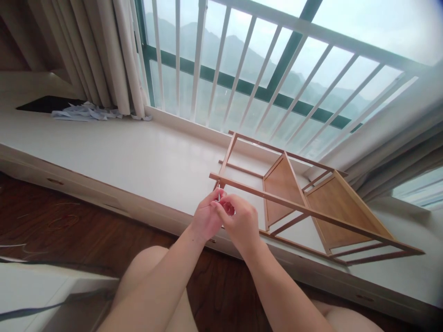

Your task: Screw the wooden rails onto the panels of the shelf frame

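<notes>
A wooden shelf frame [304,193] lies on its side on the white window ledge [138,157], its thin rails pointing left. My left hand [205,220] and my right hand [240,222] meet just below the end of the frame's front rail [242,185]. Both are closed in a pinch around a small metal piece [218,197], perhaps a screw or key. Its thin silvery tip shows above my left fingers. The hands touch each other and sit close to the rail's left end.
A barred window [242,60] rises behind the ledge, with curtains [104,50] at left and right. Crumpled paper or plastic [86,112] lies on the ledge at far left. Dark wood floor [69,221] is below, and my bare knees are at the bottom.
</notes>
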### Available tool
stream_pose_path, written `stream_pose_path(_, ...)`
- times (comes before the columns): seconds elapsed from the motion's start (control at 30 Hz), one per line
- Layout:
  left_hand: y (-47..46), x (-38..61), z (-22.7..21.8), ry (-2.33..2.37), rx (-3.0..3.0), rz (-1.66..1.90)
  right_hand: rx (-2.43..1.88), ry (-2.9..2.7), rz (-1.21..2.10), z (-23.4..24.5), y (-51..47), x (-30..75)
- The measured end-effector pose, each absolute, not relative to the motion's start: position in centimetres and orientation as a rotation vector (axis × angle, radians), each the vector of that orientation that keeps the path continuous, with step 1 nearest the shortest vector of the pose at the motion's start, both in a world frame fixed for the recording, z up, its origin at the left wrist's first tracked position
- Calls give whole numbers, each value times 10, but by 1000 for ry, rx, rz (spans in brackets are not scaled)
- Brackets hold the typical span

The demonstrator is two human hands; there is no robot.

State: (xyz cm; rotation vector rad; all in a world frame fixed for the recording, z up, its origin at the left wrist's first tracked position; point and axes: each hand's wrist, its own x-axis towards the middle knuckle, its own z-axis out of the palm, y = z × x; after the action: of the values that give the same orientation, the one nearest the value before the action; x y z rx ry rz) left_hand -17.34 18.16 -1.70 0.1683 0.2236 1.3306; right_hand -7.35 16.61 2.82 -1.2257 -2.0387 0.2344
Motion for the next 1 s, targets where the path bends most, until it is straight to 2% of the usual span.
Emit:
stream_pose_path(0.47,186,-176,0,358,-88,1327,-1273,-2024,300,28,174,-83)
stream_pose_path(1.0,189,-179,-6,284,-89,1317,-1253,-1993,279,28,178,-89)
